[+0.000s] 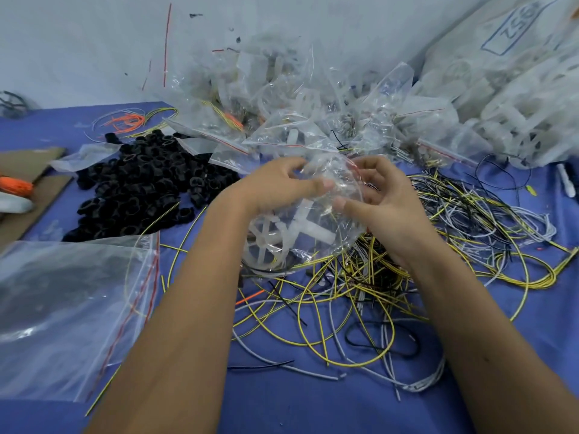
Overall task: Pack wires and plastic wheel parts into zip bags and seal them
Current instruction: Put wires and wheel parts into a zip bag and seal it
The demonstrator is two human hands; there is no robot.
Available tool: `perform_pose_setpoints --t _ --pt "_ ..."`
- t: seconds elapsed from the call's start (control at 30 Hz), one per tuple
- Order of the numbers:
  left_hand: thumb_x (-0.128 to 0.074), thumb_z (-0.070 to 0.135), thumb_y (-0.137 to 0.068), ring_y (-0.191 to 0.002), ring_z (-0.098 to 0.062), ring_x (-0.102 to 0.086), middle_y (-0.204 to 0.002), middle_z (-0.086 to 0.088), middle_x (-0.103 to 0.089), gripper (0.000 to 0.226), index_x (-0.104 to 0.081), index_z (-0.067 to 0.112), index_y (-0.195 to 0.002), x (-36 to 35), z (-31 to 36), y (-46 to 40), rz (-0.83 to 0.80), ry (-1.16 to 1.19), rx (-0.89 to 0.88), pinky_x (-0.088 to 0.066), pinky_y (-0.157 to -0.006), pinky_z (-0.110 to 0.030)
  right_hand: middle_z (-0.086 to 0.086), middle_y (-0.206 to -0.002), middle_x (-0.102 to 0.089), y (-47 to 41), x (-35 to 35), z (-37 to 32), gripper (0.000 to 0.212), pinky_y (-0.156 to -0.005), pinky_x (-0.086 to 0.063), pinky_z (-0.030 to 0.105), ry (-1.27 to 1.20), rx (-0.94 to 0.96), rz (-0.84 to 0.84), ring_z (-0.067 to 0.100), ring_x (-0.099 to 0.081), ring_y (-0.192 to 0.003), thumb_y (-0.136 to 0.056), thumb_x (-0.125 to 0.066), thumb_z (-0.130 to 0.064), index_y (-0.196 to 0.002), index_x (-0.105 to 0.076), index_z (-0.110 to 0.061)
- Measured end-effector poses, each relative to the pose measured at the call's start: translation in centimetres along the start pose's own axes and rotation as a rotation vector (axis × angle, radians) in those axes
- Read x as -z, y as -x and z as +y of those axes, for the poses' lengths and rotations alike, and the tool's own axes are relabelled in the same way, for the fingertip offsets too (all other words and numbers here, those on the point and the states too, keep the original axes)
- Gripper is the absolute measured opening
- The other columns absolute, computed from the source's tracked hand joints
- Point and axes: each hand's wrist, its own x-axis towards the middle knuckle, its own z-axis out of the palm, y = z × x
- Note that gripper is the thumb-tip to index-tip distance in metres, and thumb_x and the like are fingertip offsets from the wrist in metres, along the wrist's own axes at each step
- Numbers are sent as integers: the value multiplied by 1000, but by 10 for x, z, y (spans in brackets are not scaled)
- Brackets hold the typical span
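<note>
Lying at the far left edge of the blue surface [282, 402], a sheet of brown cardboard [29, 195] carries a bundle of orange wire [15, 186], and below it a stack of empty zip bags [62, 314] with red seal strips spreads toward the near edge. Just beyond those bags sits a heap of black ring-shaped parts [141, 183], with a few loose orange and yellow strands [131, 120] behind it. In the middle, the left hand [282, 186] has its fingers curled over the upper edge of a clear zip bag [300, 227], thumb pressed against the plastic, pinching it. That bag is held just above the surface between both hands and contains white plastic wheel parts [275, 236], a spoked wheel and a cross-shaped piece showing through the film. The right hand [379, 202] grips the same bag from the other side, fingers bent around its top and thumb laid on the front. Behind the hands rises a pile of filled bags [297, 104] against the pale wall. Beneath and to the right of the hands spreads a tangle of yellow, black and grey wires [391, 277]. At the far right, large clear sacks of white wheel parts [517, 104] lean against the wall.
</note>
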Motion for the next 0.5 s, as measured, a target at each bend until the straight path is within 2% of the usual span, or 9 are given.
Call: perform_pose_setpoints --t 0.07,0.13,0.2,0.27,0.33,0.4,0.43,0.5 --pt "-76 71 -71 -118 -12 -66 -123 10 -73 62 -70 37 -122 1 1 -6 -114 -8 -19 -47 -111 -41 6 -112 -69 -1 0 0 54 -79 -63 43 -66 22 63 25 -75 -95 -71 -85 2 -116 -61 -16" --pt "-82 63 -72 -115 -18 -69 -118 3 -76 47 -75 36 -110 3 1 -10 -167 2 -17 -50 -106 -37 9 -108 -69 -4 1 0 53 -81 -61 41 -165 41 151 23 -72 -91 -71 -84 8 -115 -61 -12" --pt "-85 54 -76 -90 -15 -70 -102 2 -78 28 -78 32 -93 5 2 -13 -163 18 -19 -53 -82 -27 12 -106 -66 -5 1 0 49 -82 -60 36 -258 53 215 19 -69 -90 -74 -81 12 -112 -61 -11" --pt "-83 47 -82 -73 -15 -61 -84 3 -73 24 -74 25 -81 6 2 -17 -120 5 -18 -49 -66 -25 10 -103 -66 -5 0 0 44 -83 -58 31 -316 55 249 16 -70 -90 -77 -79 12 -111 -61 -10" --pt "-79 38 -89 -71 -14 -58 -78 4 -67 23 -68 20 -80 7 2 -19 -102 -2 -33 -50 -64 -27 7 -102 -67 -6 -1 1 40 -84 -57 30 -292 32 268 15 -69 -90 -82 -78 6 -114 -60 -10" --pt "-75 31 -93 -73 -13 -60 -77 3 -66 22 -67 11 -88 9 4 -19 -84 5 -69 -51 -72 -34 1 -102 -70 -6 -3 2 38 -87 -58 33 -267 -28 274 15 -70 -95 -87 -77 -7 -120 -59 -11" --pt "-74 29 -94 -72 -14 -59 -76 2 -65 23 -68 7 -91 12 6 -19 -63 7 -88 -50 -71 -34 0 -105 -71 -6 -4 2 41 -89 -58 37 -289 -74 266 17 -71 -100 -90 -76 -15 -125 -56 -10" --pt "-72 29 -96 -59 -13 -54 -66 1 -62 24 -68 6 -88 18 10 -18 14 8 -119 -45 -59 -26 8 -119 -68 -6 -6 2 53 -86 -60 42 -385 -152 208 25 -71 -104 -92 -73 -26 -135 -48 -9"
